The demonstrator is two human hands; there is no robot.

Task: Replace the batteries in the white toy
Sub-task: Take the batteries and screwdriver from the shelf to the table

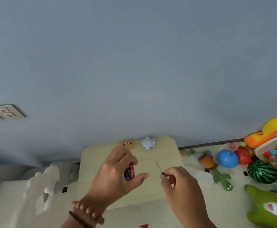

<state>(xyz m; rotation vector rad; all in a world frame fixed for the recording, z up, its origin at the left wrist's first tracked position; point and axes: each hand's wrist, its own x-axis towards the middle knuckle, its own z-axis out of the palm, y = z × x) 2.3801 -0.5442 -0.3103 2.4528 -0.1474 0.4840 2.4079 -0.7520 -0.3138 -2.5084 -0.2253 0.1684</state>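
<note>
A pale wooden board (160, 152) is lying below a blue wall (134, 63), with two hands hovering over it.
The left hand (116, 173) is curling its fingers round red-and-blue batteries (130, 172). The right hand (180, 183) is pinching a thin screwdriver (159, 167), tip pointing away. The white toy (148, 143) is lying at the board's far edge, apart from both hands, just beside a brown bear toy (127, 143).

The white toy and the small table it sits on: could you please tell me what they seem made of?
The white toy looks like smooth moulded plastic, faintly glossy, though blur leaves it open. The small table looks like pale matt wood or laminate: flat, even tan, rounded corners.
</note>
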